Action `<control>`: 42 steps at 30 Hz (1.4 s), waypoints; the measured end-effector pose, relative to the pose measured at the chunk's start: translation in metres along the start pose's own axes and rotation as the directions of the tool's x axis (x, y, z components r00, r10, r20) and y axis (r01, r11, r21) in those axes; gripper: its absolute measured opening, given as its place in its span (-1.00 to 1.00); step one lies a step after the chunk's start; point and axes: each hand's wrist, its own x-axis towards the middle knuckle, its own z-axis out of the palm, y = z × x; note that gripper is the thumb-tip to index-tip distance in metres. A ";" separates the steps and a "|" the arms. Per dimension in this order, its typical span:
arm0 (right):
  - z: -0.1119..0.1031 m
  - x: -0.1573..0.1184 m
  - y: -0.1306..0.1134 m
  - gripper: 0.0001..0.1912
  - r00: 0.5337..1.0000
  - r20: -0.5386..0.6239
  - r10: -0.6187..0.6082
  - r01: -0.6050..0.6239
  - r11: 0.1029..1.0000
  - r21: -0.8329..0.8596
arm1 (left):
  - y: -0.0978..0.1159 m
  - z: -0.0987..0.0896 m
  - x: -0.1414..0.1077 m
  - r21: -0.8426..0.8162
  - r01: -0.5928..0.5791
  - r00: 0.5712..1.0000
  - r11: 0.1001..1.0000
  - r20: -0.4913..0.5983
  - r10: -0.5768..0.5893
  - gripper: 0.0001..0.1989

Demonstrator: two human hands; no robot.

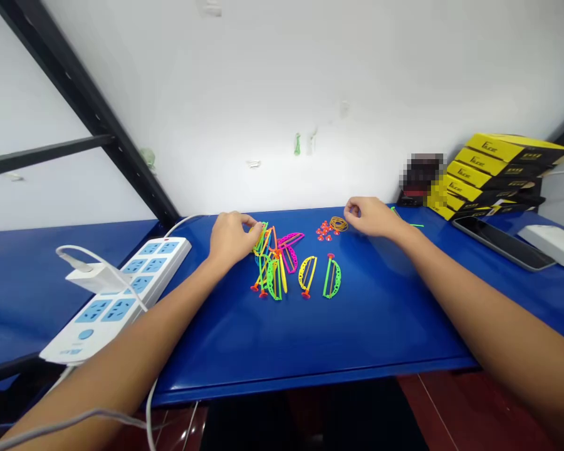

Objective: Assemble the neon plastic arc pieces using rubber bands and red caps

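Observation:
My left hand (235,238) is at the left edge of a pile of small plastic toy bows (275,275) in green, yellow, orange and pink. Its thumb and fingers are curled together against the pile, and what they grip is hidden. My right hand (364,216) is just right of a bundle of tan rubber bands (338,223), with its fingers bent inward and the tips partly hidden. Beside the bands lie several small red suction cups (326,232). Apart from the pile, a yellow bow (307,274) and a green bow (332,277) each lie with a red-tipped stick.
A white power strip (122,300) with a plugged-in adapter and cables stands left. Green pieces (416,225) lie beyond my right wrist. Stacked yellow-black boxes (489,169), a dark phone (502,242) and a white device (554,244) are at the right on the blue table (310,338).

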 end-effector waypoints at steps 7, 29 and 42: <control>-0.017 -0.024 -0.039 -0.43 0.696 0.698 -0.169 -0.112 0.934 0.339 | 0.001 0.007 -0.006 0.004 -0.122 0.988 0.992 -0.099 0.122 -0.71; 0.015 -0.045 -0.089 -0.59 0.965 -0.055 -0.256 0.189 0.537 0.822 | 0.039 0.012 -0.041 -0.266 -0.553 0.833 0.790 -0.144 0.534 -0.61; -0.016 -0.019 -0.040 -0.63 0.994 -0.102 -0.049 0.102 0.777 0.621 | 0.033 0.004 -0.024 -0.867 0.348 0.888 0.355 0.426 0.170 -0.53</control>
